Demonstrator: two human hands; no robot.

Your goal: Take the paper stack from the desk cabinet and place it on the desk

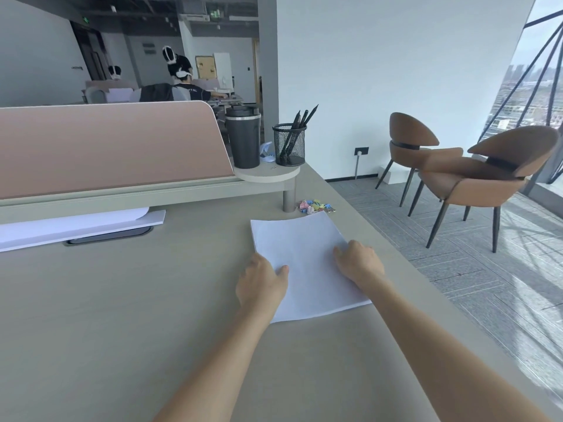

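Note:
A white paper stack (300, 254) lies flat on the grey-beige desk (122, 300), near its right edge. My left hand (262, 281) grips the stack's left edge, with the thumb on top and the fingers hidden at the edge. On the stack's right side, my right hand (359, 261) presses down with curled fingers. The desk cabinet is out of view.
More white sheets (76, 226) lie under the raised shelf (122, 193) at the back left. A dark tumbler (243, 138) and a mesh pen cup (289, 144) stand on a round shelf, with coloured binder clips (315, 206) below. Two brown chairs (475, 175) stand at the right.

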